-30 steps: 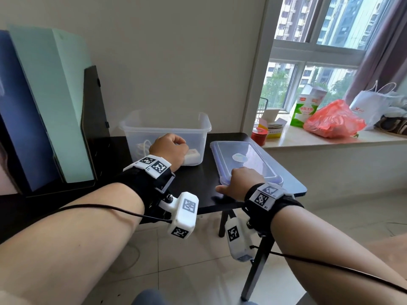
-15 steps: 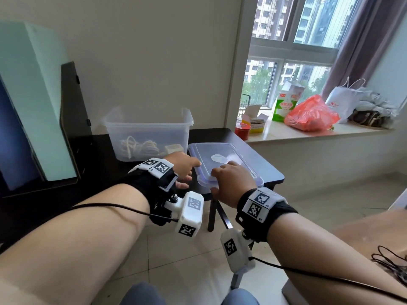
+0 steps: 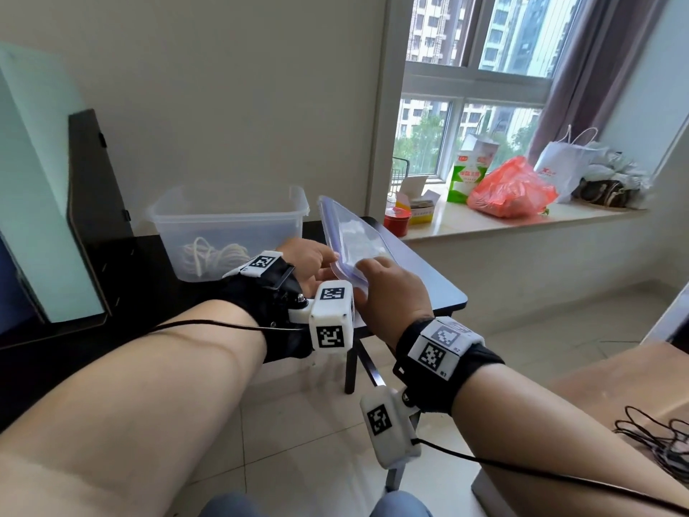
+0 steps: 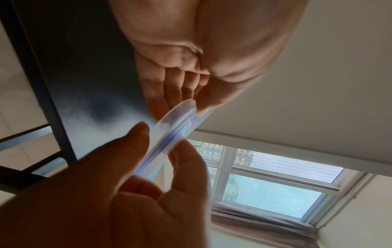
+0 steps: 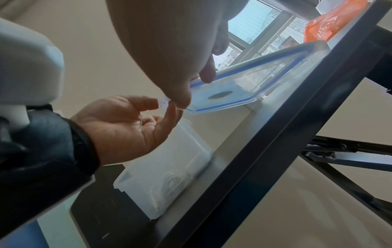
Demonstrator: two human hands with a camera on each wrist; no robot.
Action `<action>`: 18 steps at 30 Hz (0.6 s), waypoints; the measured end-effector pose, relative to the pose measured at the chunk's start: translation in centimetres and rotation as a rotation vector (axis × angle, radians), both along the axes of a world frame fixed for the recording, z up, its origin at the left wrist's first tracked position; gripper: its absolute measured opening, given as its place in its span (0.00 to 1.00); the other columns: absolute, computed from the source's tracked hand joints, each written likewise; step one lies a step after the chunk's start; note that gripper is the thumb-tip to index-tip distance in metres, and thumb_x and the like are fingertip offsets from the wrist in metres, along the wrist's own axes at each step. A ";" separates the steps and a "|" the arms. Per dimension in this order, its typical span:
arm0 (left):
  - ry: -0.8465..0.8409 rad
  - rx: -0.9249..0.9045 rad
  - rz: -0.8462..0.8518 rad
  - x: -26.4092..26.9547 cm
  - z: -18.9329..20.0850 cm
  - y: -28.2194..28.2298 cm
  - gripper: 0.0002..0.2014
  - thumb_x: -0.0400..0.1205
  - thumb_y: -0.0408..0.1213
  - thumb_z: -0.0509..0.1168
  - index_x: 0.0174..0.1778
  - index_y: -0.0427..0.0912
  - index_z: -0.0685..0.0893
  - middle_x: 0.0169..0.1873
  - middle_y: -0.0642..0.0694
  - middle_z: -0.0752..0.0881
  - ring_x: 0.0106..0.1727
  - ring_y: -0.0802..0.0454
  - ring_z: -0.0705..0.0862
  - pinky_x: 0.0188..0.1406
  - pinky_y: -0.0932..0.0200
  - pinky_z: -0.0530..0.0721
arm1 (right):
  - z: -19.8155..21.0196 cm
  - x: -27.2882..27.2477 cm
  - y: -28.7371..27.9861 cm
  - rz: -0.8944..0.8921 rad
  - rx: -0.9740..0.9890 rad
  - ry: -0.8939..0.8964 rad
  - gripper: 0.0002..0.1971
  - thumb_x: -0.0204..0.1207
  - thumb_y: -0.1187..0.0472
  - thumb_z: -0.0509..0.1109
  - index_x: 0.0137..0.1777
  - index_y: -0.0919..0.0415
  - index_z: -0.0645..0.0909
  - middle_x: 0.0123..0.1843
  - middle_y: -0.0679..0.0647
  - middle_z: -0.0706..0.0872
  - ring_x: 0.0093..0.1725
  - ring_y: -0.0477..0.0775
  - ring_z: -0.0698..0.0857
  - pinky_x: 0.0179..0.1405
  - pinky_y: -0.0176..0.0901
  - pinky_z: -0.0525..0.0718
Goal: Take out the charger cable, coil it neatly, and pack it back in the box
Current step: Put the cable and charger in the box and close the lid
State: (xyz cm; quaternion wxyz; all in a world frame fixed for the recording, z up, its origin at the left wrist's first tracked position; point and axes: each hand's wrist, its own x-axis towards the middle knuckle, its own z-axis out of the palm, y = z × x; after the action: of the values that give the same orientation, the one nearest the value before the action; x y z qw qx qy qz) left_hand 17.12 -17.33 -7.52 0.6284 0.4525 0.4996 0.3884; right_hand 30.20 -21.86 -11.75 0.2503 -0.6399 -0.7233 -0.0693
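A clear plastic box (image 3: pixel 227 222) stands open on the black table (image 3: pixel 428 281), with a white charger cable (image 3: pixel 212 253) coiled inside; the box (image 5: pixel 169 167) also shows from below. The clear lid (image 3: pixel 354 233) with a blue seal is tilted up off the table beside the box. My left hand (image 3: pixel 313 263) pinches the lid's near left corner. My right hand (image 3: pixel 384 285) grips the near edge next to it. In the left wrist view, left hand (image 4: pixel 191 104) and right hand (image 4: pixel 161 142) pinch the lid's rim (image 4: pixel 178 130). The right wrist view shows the lid (image 5: pixel 244 83) held by right hand (image 5: pixel 191 90) and left hand (image 5: pixel 165 104).
A tall teal and black case (image 3: pixel 63 203) leans at the table's left. The windowsill (image 3: pixel 522 222) holds a red tin (image 3: pixel 397 220), a green carton (image 3: pixel 471 173), a red bag (image 3: pixel 510 188) and a white bag (image 3: pixel 566 162). Black cables (image 3: pixel 656 438) lie lower right.
My left hand left the box and joined the right at the lid. The lid, flat on the table before, now has its near edge lifted and tilts up.
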 end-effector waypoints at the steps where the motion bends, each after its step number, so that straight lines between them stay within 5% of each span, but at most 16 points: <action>1: -0.023 0.021 -0.007 0.1 0.3 0.1 0.07 0.81 0.24 0.58 0.39 0.30 0.80 0.30 0.37 0.85 0.26 0.46 0.87 0.23 0.56 0.85 | 0.2 0.0 0.0 0.003 0.011 0.026 0.16 0.77 0.52 0.63 0.61 0.57 0.78 0.61 0.55 0.82 0.55 0.63 0.84 0.52 0.50 0.81; 6: -0.152 0.120 -0.002 0.0 1.3 0.3 0.11 0.81 0.22 0.55 0.38 0.37 0.78 0.20 0.44 0.88 0.22 0.52 0.88 0.20 0.61 0.85 | 1.0 -0.2 0.5 -0.055 0.049 0.169 0.20 0.74 0.55 0.68 0.66 0.55 0.75 0.63 0.56 0.77 0.57 0.61 0.82 0.56 0.49 0.78; 8: -0.227 0.151 0.041 -0.3 1.5 0.5 0.11 0.81 0.21 0.56 0.38 0.38 0.77 0.22 0.45 0.89 0.23 0.52 0.88 0.22 0.61 0.86 | 1.6 -0.6 1.1 -0.081 0.036 0.373 0.19 0.72 0.60 0.68 0.64 0.58 0.73 0.58 0.56 0.78 0.56 0.59 0.81 0.58 0.49 0.79; 11: -0.286 0.201 0.106 -1.0 1.6 1.1 0.10 0.80 0.20 0.56 0.41 0.39 0.76 0.35 0.41 0.88 0.32 0.49 0.89 0.27 0.59 0.88 | 2.0 -1.4 2.5 -0.111 -0.026 0.673 0.11 0.70 0.63 0.65 0.53 0.59 0.75 0.45 0.54 0.82 0.48 0.57 0.82 0.51 0.47 0.79; 15: -0.330 0.241 0.180 -2.8 1.2 2.1 0.11 0.79 0.19 0.57 0.47 0.40 0.74 0.40 0.40 0.87 0.36 0.48 0.89 0.29 0.59 0.89 | 2.2 -3.6 5.3 0.001 -0.104 1.140 0.15 0.65 0.47 0.66 0.33 0.60 0.77 0.31 0.59 0.86 0.34 0.61 0.86 0.43 0.55 0.87; 18: -0.364 0.252 0.238 -4.5 0.9 2.9 0.12 0.79 0.19 0.58 0.51 0.40 0.73 0.39 0.41 0.87 0.31 0.51 0.90 0.30 0.59 0.89 | 2.6 -5.1 7.3 0.103 -0.199 1.293 0.17 0.70 0.50 0.71 0.41 0.67 0.82 0.33 0.60 0.87 0.29 0.54 0.87 0.33 0.48 0.87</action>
State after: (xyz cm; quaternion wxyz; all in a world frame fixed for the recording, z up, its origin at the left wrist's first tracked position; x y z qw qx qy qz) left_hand 12.66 -14.47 -6.64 0.5964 0.3878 0.3756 0.5941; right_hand 25.05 -14.55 -9.13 0.5771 -0.5374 -0.4596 0.4086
